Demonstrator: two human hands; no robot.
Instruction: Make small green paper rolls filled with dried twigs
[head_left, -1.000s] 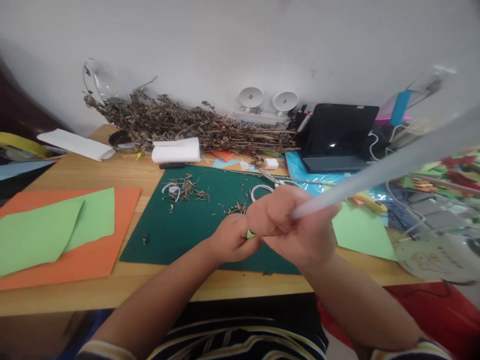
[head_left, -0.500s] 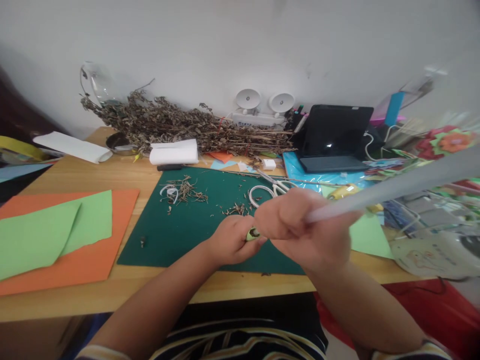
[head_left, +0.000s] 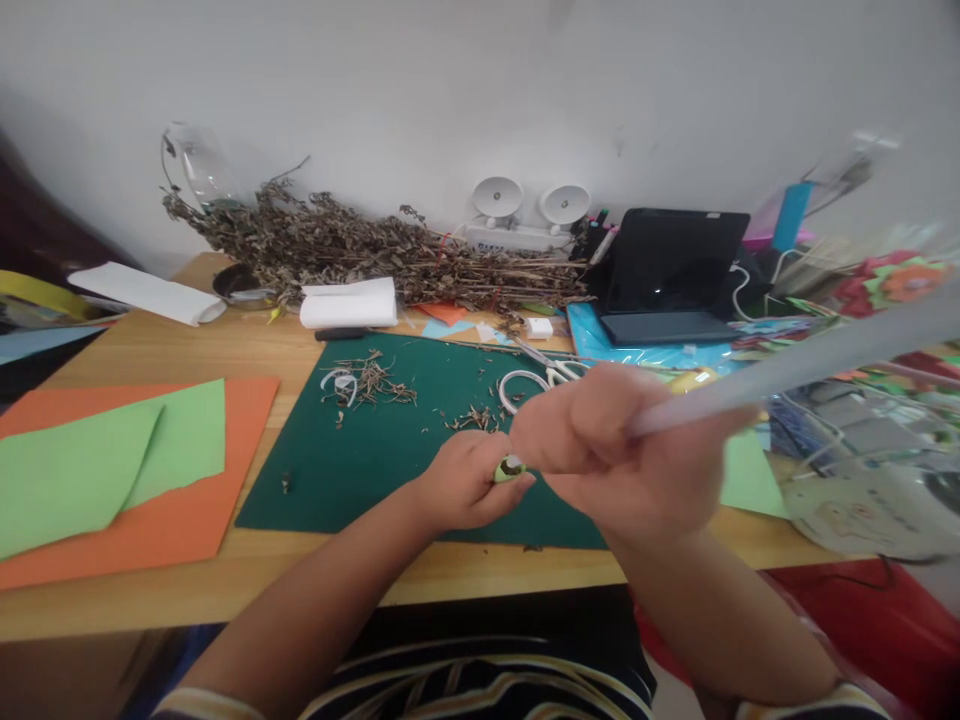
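- With the right hand (head_left: 622,455) closed in a full fist, gripping a long whitish rod (head_left: 787,378) wrapped tightly by curled fingers.
- Slanting the rod through that fist, up and away toward the far right, blurring somewhat there.
- With the left hand (head_left: 469,480) closed too, holding a small light-green roll (head_left: 505,477) between thumb and curled forefinger.
- Turning the roll's dark-filled open end toward the right fist, just beside its knuckles.
- Showing a pale tip at that open end; not revealing how deep, or if belonging to the rod.
- Working above a green cutting mat (head_left: 360,450), with scissors (head_left: 556,373) just beyond the right fist and dry plant scraps (head_left: 382,382) lying past the left hand.
- Facing a bundle of dried plants (head_left: 330,240) along the wall.
- Having an orange sheet (head_left: 214,515) well apart, off to the left.
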